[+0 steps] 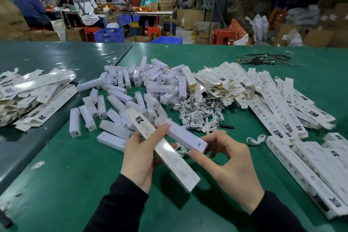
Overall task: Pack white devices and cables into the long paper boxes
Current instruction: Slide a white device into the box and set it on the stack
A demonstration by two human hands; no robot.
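My left hand grips a long white paper box that slants from upper left to lower right above the green table. A white device lies across the box's upper part, and my left fingertips touch its far end. My right hand pinches the device's near end between thumb and index finger. Part of a white cable shows under the box. Loose white devices are heaped at the centre, coiled white cables to their right, and flat empty boxes further right.
A heap of boxes lies at the left on the darker table section. More long boxes lie at the lower right. Thin coloured wires sit at the far right. People work at tables beyond, among cartons and crates.
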